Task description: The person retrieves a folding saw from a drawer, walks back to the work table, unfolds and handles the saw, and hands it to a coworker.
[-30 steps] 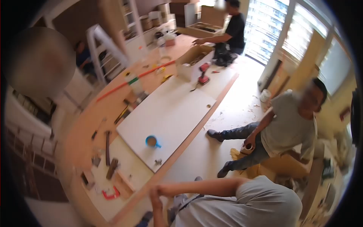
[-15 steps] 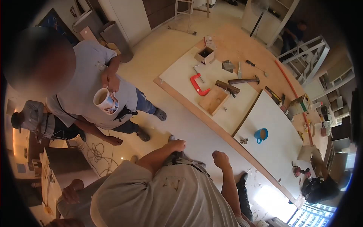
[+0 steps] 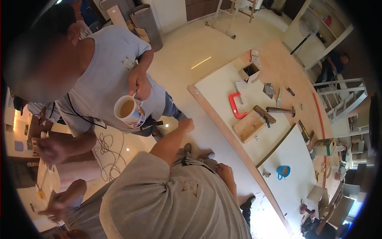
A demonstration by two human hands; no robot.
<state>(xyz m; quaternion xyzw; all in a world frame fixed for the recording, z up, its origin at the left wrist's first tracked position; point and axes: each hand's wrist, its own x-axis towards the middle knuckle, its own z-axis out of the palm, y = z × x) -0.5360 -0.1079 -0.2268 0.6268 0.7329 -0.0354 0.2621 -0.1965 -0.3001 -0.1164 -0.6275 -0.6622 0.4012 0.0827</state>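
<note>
My left hand [image 3: 186, 125] is held out in front of my body, its fingers curled into a loose fist with nothing visible in it. It is nearest to a co-worker's mug [image 3: 128, 109], without touching it. Close to the lower front of my grey shirt [image 3: 179, 197] is my right hand [image 3: 225, 173], fingers bent inward and no object showing in them. The workbench [image 3: 234, 145] lies to the right of both hands. On it are a blue mug [image 3: 283, 171], a red clamp [image 3: 235, 105], a wooden box [image 3: 248, 126] and a hammer [image 3: 280, 110].
A co-worker [image 3: 115, 59] in a grey shirt holds the patterned mug on the left. Coiled cable [image 3: 107, 155] lies on the floor behind. Another person's hands [image 3: 55, 151] show at lower left. A ladder [image 3: 346, 95] and a seated person [image 3: 336, 65] are at upper right.
The view has swung toward the co-worker with the mug. My left hand has risen outward, and my right hand has drawn in toward my waist.
</note>
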